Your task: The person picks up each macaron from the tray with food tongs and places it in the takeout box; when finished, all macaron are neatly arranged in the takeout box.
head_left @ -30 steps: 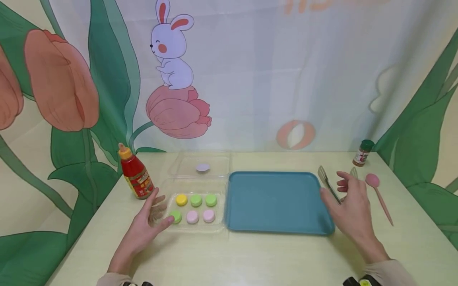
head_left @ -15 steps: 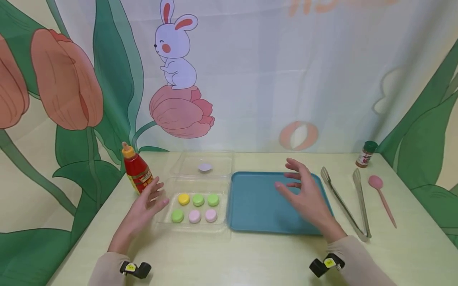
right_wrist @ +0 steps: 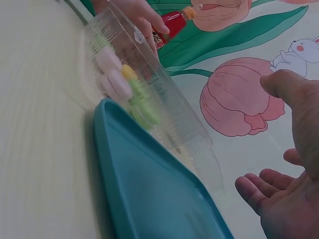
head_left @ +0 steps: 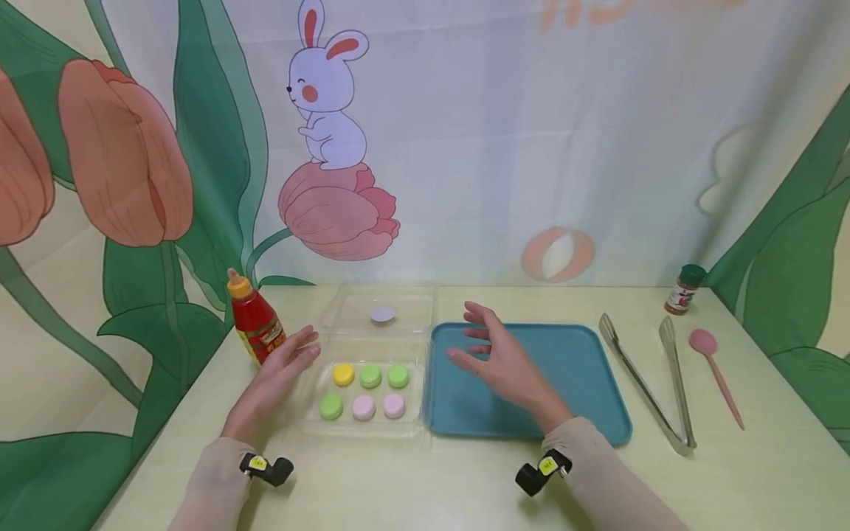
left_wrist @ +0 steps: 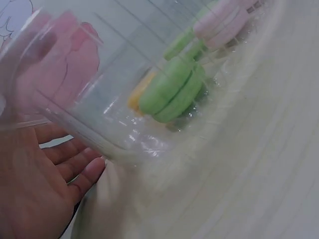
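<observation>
A clear plastic box [head_left: 412, 424] with its lid folded back holds several macarons: a yellow one [head_left: 342, 375], three green ones and two pink ones. My left hand [head_left: 279, 376] is at the box's left side, fingers loosely bent and holding nothing; whether it touches the wall cannot be told. In the left wrist view, a green macaron [left_wrist: 172, 89] shows through the wall beside the hand [left_wrist: 45, 184]. My right hand [head_left: 508, 369] hovers over the left part of a blue tray [head_left: 578, 383]. Its thumb and fingers are spread apart around nothing.
A red sauce bottle [head_left: 259, 324] stands just behind my left hand. Metal tongs [head_left: 644, 383], a pink spoon [head_left: 713, 369] and a green-capped spice jar [head_left: 682, 291] are on the right. A small pale oval [head_left: 382, 315] shows at the box's lid. A printed curtain [head_left: 465, 147] hangs behind.
My right hand has moved left from beside the tongs across the tray toward the box. My left hand has stayed by the box's left side, its thumb drawn back from above the green macaron.
</observation>
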A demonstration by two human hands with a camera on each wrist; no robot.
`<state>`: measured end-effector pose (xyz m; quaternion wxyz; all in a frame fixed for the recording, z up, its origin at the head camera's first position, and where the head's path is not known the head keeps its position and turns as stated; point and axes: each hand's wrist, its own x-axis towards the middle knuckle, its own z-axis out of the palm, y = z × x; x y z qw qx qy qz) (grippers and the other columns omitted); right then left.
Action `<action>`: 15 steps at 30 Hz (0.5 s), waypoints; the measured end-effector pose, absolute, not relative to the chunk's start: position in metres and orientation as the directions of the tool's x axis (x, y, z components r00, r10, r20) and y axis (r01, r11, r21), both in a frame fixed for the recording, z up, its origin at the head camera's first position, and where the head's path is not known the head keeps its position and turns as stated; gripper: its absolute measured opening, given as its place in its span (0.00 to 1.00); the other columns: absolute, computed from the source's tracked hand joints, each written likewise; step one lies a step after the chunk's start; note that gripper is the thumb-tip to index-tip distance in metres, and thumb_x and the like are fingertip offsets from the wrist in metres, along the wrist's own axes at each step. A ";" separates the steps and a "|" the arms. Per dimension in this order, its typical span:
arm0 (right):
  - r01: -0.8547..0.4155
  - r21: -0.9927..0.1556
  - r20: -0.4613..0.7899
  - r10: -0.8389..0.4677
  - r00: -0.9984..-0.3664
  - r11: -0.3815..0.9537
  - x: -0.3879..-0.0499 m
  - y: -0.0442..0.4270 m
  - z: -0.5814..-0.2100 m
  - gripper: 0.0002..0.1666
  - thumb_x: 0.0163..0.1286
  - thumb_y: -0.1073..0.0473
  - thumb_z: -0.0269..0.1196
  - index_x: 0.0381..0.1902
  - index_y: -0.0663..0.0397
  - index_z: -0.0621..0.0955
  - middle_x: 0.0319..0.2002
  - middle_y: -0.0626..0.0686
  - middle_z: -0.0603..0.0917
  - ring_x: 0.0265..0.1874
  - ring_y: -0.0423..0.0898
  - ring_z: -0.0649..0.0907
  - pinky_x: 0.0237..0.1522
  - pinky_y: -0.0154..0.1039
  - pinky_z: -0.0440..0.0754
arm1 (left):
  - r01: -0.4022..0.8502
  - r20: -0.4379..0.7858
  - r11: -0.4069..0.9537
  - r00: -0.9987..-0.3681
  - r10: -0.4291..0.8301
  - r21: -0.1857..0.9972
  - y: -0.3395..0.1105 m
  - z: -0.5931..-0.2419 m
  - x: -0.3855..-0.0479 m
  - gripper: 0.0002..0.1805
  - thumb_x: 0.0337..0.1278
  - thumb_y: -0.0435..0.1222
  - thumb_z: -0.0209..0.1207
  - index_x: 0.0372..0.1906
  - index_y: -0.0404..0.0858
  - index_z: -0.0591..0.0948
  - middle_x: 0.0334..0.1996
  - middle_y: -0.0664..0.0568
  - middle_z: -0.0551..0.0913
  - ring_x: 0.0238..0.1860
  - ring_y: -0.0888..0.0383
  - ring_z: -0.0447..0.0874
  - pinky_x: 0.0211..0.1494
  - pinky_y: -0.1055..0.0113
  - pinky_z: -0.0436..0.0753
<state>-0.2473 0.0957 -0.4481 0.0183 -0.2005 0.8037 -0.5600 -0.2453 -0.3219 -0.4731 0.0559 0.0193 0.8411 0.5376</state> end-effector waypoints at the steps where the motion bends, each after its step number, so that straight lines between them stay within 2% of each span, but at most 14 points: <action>1: -0.296 -0.910 0.189 -0.343 -0.920 0.291 -0.249 0.092 -0.449 0.54 0.78 0.42 0.74 0.90 0.39 0.58 0.84 0.52 0.68 0.79 0.61 0.75 0.76 0.62 0.79 | -0.044 -0.089 0.415 -0.992 0.089 0.909 -0.321 -0.474 -0.246 0.50 0.82 0.64 0.56 0.93 0.44 0.51 0.90 0.43 0.57 0.88 0.37 0.59 0.88 0.32 0.58; 5: -0.263 -0.924 0.161 -0.339 -0.927 0.279 -0.257 0.080 -0.456 0.54 0.78 0.42 0.74 0.90 0.41 0.59 0.83 0.52 0.69 0.79 0.60 0.76 0.76 0.61 0.79 | -0.072 -0.115 0.400 -0.990 0.084 0.914 -0.318 -0.477 -0.251 0.50 0.81 0.65 0.57 0.92 0.47 0.54 0.91 0.46 0.56 0.88 0.38 0.57 0.88 0.31 0.57; 9: -0.215 -0.940 0.121 -0.329 -0.936 0.264 -0.266 0.070 -0.465 0.52 0.78 0.41 0.73 0.89 0.44 0.61 0.83 0.56 0.70 0.78 0.58 0.76 0.76 0.61 0.79 | -0.062 -0.104 0.391 -0.991 0.089 0.918 -0.319 -0.481 -0.254 0.47 0.83 0.61 0.57 0.92 0.48 0.55 0.90 0.45 0.58 0.88 0.38 0.56 0.88 0.29 0.56; 12: -0.181 -0.945 0.091 -0.313 -0.946 0.271 -0.272 0.066 -0.472 0.52 0.78 0.39 0.72 0.88 0.46 0.62 0.82 0.58 0.72 0.76 0.56 0.79 0.73 0.59 0.83 | -0.064 -0.102 0.376 -0.991 0.082 0.924 -0.320 -0.483 -0.255 0.45 0.84 0.59 0.58 0.93 0.50 0.54 0.90 0.45 0.60 0.89 0.38 0.56 0.88 0.29 0.56; 15: -0.169 -0.944 0.082 -0.293 -0.952 0.285 -0.276 0.063 -0.478 0.50 0.79 0.41 0.72 0.88 0.49 0.64 0.79 0.58 0.74 0.73 0.54 0.82 0.67 0.56 0.87 | -0.070 -0.103 0.346 -0.992 0.077 0.936 -0.319 -0.483 -0.256 0.43 0.85 0.56 0.57 0.93 0.51 0.55 0.89 0.46 0.61 0.88 0.40 0.57 0.88 0.30 0.57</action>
